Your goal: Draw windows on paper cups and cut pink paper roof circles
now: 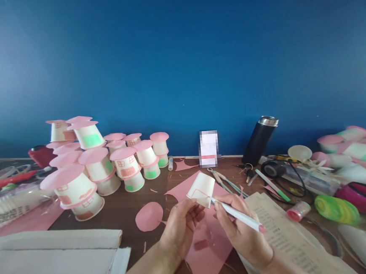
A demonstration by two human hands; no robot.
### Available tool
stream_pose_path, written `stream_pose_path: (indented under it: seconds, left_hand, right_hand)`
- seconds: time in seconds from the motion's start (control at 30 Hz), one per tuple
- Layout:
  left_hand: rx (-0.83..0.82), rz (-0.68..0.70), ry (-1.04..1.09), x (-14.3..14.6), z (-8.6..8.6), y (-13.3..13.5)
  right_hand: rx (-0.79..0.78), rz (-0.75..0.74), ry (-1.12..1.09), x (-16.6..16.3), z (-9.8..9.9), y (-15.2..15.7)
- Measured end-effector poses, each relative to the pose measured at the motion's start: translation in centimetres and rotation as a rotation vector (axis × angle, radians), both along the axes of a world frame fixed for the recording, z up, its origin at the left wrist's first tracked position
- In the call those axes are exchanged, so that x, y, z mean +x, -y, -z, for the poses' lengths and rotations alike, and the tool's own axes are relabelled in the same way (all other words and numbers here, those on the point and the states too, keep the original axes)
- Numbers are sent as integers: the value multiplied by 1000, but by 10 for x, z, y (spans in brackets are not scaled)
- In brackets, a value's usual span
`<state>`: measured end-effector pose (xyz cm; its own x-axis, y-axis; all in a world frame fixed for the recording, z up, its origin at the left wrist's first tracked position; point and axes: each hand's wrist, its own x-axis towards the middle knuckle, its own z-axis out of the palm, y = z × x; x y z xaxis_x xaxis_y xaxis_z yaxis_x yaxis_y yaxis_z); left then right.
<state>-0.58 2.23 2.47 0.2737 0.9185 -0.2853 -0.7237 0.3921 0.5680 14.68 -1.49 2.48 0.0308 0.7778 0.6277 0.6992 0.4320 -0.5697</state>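
Observation:
My left hand (180, 226) is closed on a small white paper cup (202, 188), held upside down and tilted above the table. Pink lines are drawn on the cup's side. My right hand (237, 227) grips a white marker pen (240, 216) with a pink end, and its tip rests against the cup. Under both hands lies a sheet of pink paper (208, 253). A cut pink paper circle (149, 216) lies just left of my left hand.
Several finished cup houses with pink round roofs (93, 169) stand stacked at the left. A black flask (259, 140), scissors (227, 184), keys, a printed sheet (288, 234), a glitter tube (298, 211) and a green tape roll (336, 209) lie to the right. Cardboard (53, 257) sits front left.

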Motion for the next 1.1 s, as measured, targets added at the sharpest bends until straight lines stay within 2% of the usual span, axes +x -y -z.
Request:
stream_pose_path:
  seconds: [1.1]
  left_hand:
    - [12,29,64,-1,3,-1]
  right_hand:
    - [23,-29,69,-3,-4,3]
